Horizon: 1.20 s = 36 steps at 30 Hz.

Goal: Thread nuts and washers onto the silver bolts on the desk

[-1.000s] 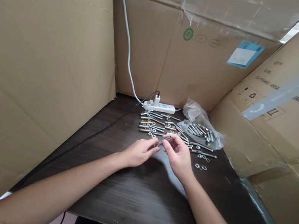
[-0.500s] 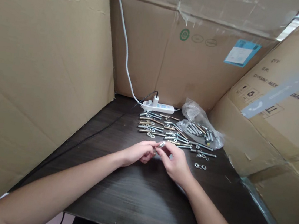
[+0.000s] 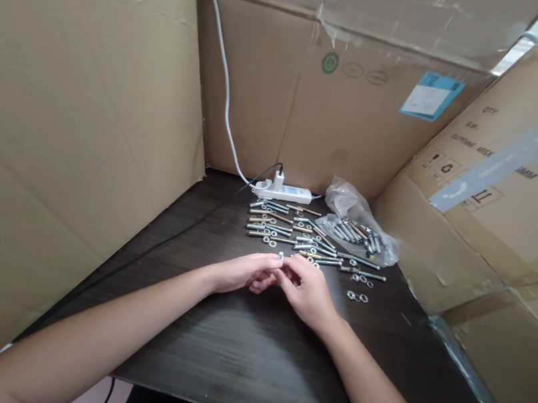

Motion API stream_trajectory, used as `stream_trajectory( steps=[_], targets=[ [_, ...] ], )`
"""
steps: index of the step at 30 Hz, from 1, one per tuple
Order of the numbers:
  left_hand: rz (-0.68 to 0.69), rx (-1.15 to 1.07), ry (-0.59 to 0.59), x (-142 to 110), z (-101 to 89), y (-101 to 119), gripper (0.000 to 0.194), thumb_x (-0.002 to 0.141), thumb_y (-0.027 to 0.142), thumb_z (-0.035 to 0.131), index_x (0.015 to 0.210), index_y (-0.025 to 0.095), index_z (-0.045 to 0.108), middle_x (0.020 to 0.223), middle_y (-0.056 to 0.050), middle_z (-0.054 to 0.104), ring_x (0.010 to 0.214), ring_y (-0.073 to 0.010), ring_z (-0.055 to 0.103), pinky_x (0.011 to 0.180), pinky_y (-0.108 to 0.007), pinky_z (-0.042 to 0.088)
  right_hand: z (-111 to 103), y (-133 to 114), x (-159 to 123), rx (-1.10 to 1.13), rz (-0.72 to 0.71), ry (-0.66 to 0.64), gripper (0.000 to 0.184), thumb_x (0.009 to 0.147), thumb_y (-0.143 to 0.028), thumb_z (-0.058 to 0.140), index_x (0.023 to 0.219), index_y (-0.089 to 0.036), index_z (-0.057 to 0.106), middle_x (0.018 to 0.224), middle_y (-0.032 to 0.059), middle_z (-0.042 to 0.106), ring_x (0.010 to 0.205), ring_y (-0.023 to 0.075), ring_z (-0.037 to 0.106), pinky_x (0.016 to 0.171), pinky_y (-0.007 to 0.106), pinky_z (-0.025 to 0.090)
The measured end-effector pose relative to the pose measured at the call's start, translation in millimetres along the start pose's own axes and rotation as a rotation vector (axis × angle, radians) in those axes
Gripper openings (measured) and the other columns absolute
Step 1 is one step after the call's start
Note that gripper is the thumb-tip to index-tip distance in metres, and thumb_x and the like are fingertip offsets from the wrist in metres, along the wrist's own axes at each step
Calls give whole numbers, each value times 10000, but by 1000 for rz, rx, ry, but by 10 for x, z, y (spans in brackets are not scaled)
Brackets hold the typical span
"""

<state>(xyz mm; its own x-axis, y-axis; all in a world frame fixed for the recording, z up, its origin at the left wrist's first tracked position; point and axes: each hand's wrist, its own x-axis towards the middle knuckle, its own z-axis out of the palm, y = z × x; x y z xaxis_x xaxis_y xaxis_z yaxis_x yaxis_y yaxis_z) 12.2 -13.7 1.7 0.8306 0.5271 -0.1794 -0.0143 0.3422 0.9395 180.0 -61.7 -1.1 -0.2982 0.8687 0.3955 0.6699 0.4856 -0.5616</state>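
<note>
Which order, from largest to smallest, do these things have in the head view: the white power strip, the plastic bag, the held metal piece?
1. Plastic bag
2. White power strip
3. Metal piece, judged by its visible end only; the rest is hidden.

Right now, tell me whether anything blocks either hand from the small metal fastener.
Nothing visible does: the left hand and right hand meet at the metal fastener, whose tip shows above their fingers. The loose bolts lie beyond, not between.
</note>
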Motion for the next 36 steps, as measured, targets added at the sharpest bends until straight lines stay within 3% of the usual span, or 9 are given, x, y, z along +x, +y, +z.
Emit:
stream_trajectory(
  steps=[4,7,11,13,16,19,30,33,36],
  targets=[
    [-1,-26,17,13,5,4,310,831,454,503,869,158,419,645,41,380,493,-50,280,458,-177,195,-148,-96,-37,-97,-22,-58,204,899,-290,463,1019,-216,611,810,39,550,739,160,519,680,274,408],
    [-5,5,-11,13,5,8,307,843,449,466,888,146,450,671,32,382,485,-44,264,462,-184,214,-393,-51,-145,-93,10,-58,288,908,-301,439,1150,-227,580,892,56,583,803,171,546,741,292,438],
    [2,36,-37,19,-17,-2,304,855,444,419,822,144,449,643,37,345,471,-45,234,460,-194,221,-819,358,-468,-205,200,112,282,891,-332,447,1080,-208,616,1001,67,608,847,185,572,759,305,449],
    [2,48,-38,27,-32,-12,300,860,438,404,783,149,427,635,37,337,468,-47,231,460,-195,225,-978,636,-675,-327,324,111,281,870,-359,459,1014,-203,643,917,66,625,750,189,576,688,315,447],
    [-11,88,-43,39,-48,-27,313,873,436,378,751,150,408,627,39,328,465,-48,228,455,-196,223,-1054,952,-924,-404,435,68,293,841,-384,476,984,-199,654,805,53,608,648,174,553,612,305,434],
    [-18,125,-41,46,-49,-37,334,882,443,372,731,147,401,621,43,318,463,-45,230,450,-197,218,-982,1066,-1008,-369,437,56,307,826,-387,495,1014,-198,646,826,54,597,662,167,546,621,299,442],
    [-42,188,-15,44,-29,-26,374,882,480,353,691,158,358,595,53,268,457,-50,184,439,-202,159,-872,1088,-960,-312,523,125,240,771,-411,534,781,-176,581,713,43,589,563,153,506,555,291,409],
    [14,347,77,30,-22,-35,407,878,507,351,659,164,342,571,52,246,479,-68,200,458,-216,167,-883,855,-810,-188,486,162,266,792,-437,536,798,-174,578,687,39,587,576,155,512,548,280,408],
    [141,575,179,15,-16,-51,417,880,496,362,637,158,345,591,36,303,548,-87,278,534,-226,254,-803,393,-460,43,371,182,254,821,-422,543,827,-172,587,765,50,611,674,164,546,612,277,433]
  ],
)
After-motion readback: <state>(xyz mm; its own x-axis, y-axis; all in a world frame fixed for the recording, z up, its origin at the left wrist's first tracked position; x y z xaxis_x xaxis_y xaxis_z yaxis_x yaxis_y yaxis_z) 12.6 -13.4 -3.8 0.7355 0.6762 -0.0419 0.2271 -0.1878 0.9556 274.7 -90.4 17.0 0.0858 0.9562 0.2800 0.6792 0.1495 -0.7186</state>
